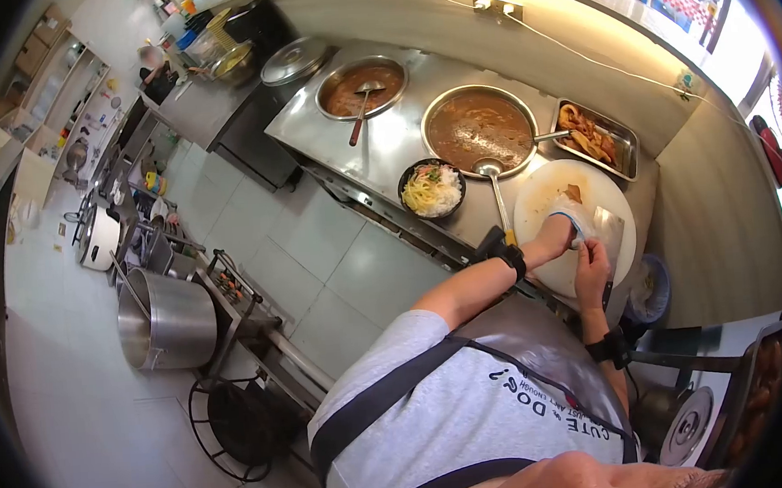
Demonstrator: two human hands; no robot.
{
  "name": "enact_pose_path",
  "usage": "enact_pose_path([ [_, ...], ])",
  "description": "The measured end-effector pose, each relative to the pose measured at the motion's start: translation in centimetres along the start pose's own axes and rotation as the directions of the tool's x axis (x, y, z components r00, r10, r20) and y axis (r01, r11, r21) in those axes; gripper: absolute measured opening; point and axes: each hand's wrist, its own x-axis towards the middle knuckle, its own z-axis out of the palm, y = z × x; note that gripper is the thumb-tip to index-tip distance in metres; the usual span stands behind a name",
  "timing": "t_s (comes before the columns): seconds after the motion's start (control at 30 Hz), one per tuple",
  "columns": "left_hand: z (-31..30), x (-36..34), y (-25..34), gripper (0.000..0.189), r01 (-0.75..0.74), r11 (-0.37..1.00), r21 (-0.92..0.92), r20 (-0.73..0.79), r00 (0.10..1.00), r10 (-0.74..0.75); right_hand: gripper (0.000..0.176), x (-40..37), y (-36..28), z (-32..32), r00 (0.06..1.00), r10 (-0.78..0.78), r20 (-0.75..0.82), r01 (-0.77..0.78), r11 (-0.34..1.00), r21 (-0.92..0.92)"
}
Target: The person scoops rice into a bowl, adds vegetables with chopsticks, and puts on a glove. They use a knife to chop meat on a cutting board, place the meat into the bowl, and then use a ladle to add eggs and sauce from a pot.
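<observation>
My left hand (566,224), in a clear plastic glove, reaches over the round white cutting board (543,274). Its fingers are closed at a small brown piece of meat (572,193). Just beside it, my right hand (592,271) is wrapped round the dark handle of a cleaver, whose wide blade (609,230) lies over the board. The fingertips of my right hand touch the glove's cuff near my left wrist. To the left stands a black bowl (433,189) of white rice and yellow shreds.
Two round pots of brown sauce (480,129) (362,87) sit in the steel counter, each with a ladle. A metal tray (624,141) holds browned meat at the back right. A large steel pot (169,318) stands at left. Another person (158,76) is far back.
</observation>
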Motion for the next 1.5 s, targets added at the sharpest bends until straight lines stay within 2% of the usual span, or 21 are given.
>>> enact_pose_path([
  [0.1, -4.4, 1.2, 2.7, 0.029, 0.209, 0.924, -0.321, 0.108, 0.977, -0.184, 0.011, 0.1, -3.4, 0.0, 0.996, -0.076, 0.036, 0.078, 0.995, -0.063],
  [0.2, -7.6, 3.0, 6.2, 0.046, 0.501, 0.564, -0.656, 0.400, 0.865, -0.303, 0.011, 1.1, -6.2, 1.1, 0.974, -0.222, 0.032, 0.225, 0.965, -0.132],
  [0.27, -5.9, 4.8, 4.9, 0.052, 0.272, 0.081, -0.959, 0.269, 0.962, -0.046, 0.012, 2.0, -8.1, 2.3, 0.975, -0.215, 0.050, 0.220, 0.962, -0.159],
  [0.3, -9.8, 3.6, 8.6, 0.057, 0.273, -0.032, -0.962, 0.270, 0.960, 0.074, 0.013, 2.4, -9.2, 2.9, 0.974, -0.225, 0.039, 0.228, 0.960, -0.162],
  [0.33, -7.4, 5.0, 4.5, 0.053, 0.277, -0.124, -0.953, 0.260, 0.956, 0.136, 0.014, 2.8, -10.2, 3.3, 0.978, -0.193, 0.073, 0.201, 0.970, -0.138],
  [0.47, -11.0, 4.9, 4.6, 0.094, 0.234, -0.136, -0.963, 0.228, 0.972, 0.060, 0.015, 3.8, -11.2, 4.7, 0.940, -0.329, 0.088, 0.338, 0.867, -0.366],
  [0.6, -12.5, 5.5, 1.8, 0.067, 0.256, -0.354, -0.900, 0.329, 0.930, -0.165, 0.013, 3.9, -12.3, 5.7, 0.933, -0.351, 0.081, 0.360, 0.901, -0.243],
  [0.67, -13.3, 5.8, 1.1, 0.060, 0.220, -0.200, -0.955, 0.272, 0.919, -0.284, 0.010, 3.3, -13.1, 6.1, 0.940, -0.236, 0.245, 0.241, 0.971, 0.011],
  [0.73, -14.0, 5.0, 0.9, 0.065, 0.195, -0.174, -0.965, 0.229, 0.951, -0.206, 0.007, 2.6, -13.2, 6.6, 0.937, -0.237, 0.255, 0.232, 0.972, 0.050],
  [0.8, -15.6, 4.1, 2.6, 0.075, 0.290, -0.376, -0.880, 0.327, 0.944, -0.037, 0.008, 1.7, -13.7, 6.7, 0.913, -0.235, 0.333, 0.226, 0.972, 0.065],
  [0.87, -16.5, 2.7, 5.4, 0.082, 0.292, -0.365, -0.884, 0.332, 0.942, -0.048, 0.008, 1.0, -13.4, 6.7, 0.917, -0.230, 0.326, 0.215, 0.973, 0.080],
  [0.93, -17.1, 1.7, 8.2, 0.086, 0.183, -0.376, -0.908, 0.300, 0.912, -0.281, 0.008, 0.2, -13.4, 6.7, 0.910, -0.193, 0.366, 0.163, 0.980, 0.112],
  [1.0, -14.3, 2.1, 4.5, 0.074, 0.119, -0.347, -0.930, 0.229, 0.928, -0.294, 0.008, -0.5, -13.3, 6.6, 0.911, -0.190, 0.367, 0.164, 0.981, 0.100],
  [1.07, -12.9, 2.8, 1.0, 0.059, -0.031, -0.656, -0.754, 0.090, 0.985, -0.150, 0.009, -0.4, -13.5, 6.6, 0.903, -0.211, 0.374, 0.189, 0.977, 0.096],
  [1.2, -16.5, 1.6, 6.4, 0.051, -0.146, -0.744, -0.652, 0.000, 0.981, -0.192, 0.010, -1.4, -14.1, 6.8, 0.888, -0.373, 0.270, 0.377, 0.925, 0.036],
  [1.23, -17.3, 1.5, 7.5, 0.053, -0.173, -0.743, -0.646, -0.022, 0.978, -0.208, 0.011, -2.0, -13.7, 7.1, 0.966, -0.036, 0.256, -0.045, 0.953, 0.301],
  [1.27, -18.1, 1.4, 9.0, 0.053, -0.187, -0.741, -0.645, -0.047, 0.977, -0.206, 0.012, -2.4, -13.1, 7.4, 0.891, 0.293, 0.346, -0.441, 0.738, 0.510],
  [1.33, -19.1, 1.0, 11.1, 0.056, -0.141, -0.730, -0.669, -0.047, 0.988, -0.148, 0.018, -2.3, -12.4, 7.8, 0.880, 0.296, 0.372, -0.464, 0.709, 0.531],
  [1.4, -19.0, 0.5, 11.6, 0.059, -0.122, -0.744, -0.657, -0.066, 0.992, -0.104, 0.020, -2.3, -13.3, 7.6, 0.727, 0.392, 0.564, -0.686, 0.393, 0.612],
  [1.47, -19.0, 0.3, 12.4, 0.062, -0.133, -0.747, -0.652, -0.110, 0.991, -0.081, 0.020, -1.9, -13.0, 7.2, 0.738, 0.361, 0.570, -0.674, 0.439, 0.595],
  [1.5, -19.0, 0.2, 12.9, 0.062, -0.146, -0.747, -0.649, -0.121, 0.989, -0.088, 0.017, -1.6, -12.7, 7.0, 0.705, 0.324, 0.631, -0.709, 0.301, 0.638],
])
